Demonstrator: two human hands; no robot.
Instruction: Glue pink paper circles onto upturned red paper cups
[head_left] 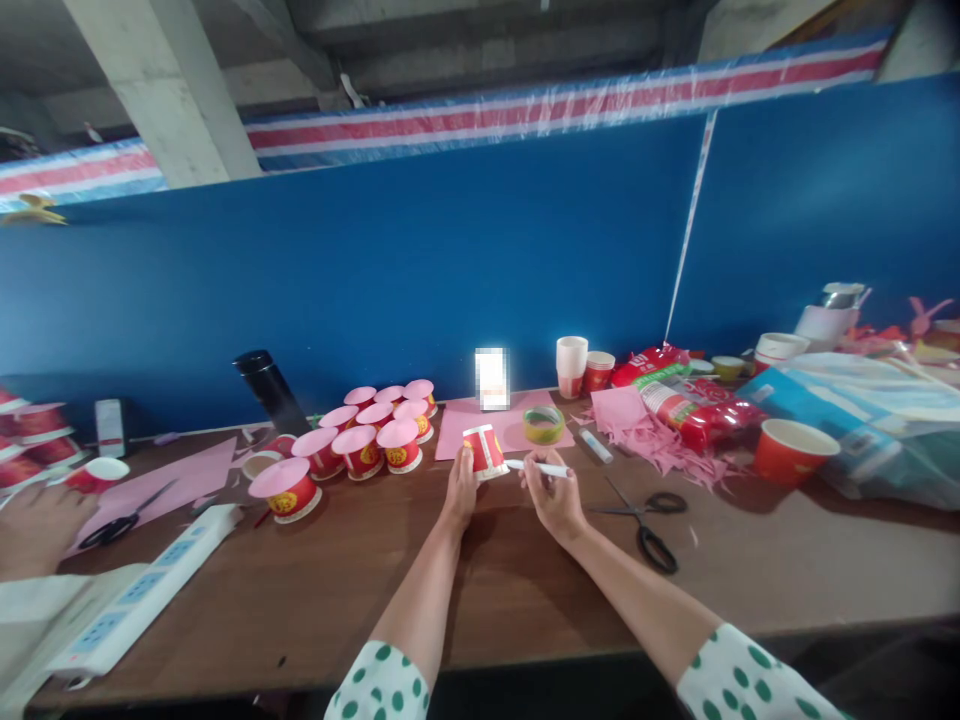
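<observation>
Setting: a blue upright partition panel [450, 240] at the back of a brown wood-look tabletop [337, 590]. Clock directions: from the cup, twelve pointing to the panel.

Item, grip: our left hand [461, 490] grasps a small red-and-white paper cup [487, 446], tilted above the tabletop at centre. Our right hand [551, 497] pinches a slim white pen [556, 469], its tip at the cup's three-o'clock side; contact we cannot tell.

Item, handling: we judge it best to brace the cup without denting its thin wall, and to guide the pen with small, light finger movements.

Item, pose: left forearm rising from six o'clock, right from about four; wrists low, hands close together but apart.

Item, surroundings: a yellow-green roll of tape [544, 427] at one o'clock, on a flat pink paper sheet [453, 432]; a white capped tube [597, 446] at three; black-handled metal scissors [640, 514] at four; red paper cups with round pink tops [358, 440], grouped between nine and ten.
</observation>
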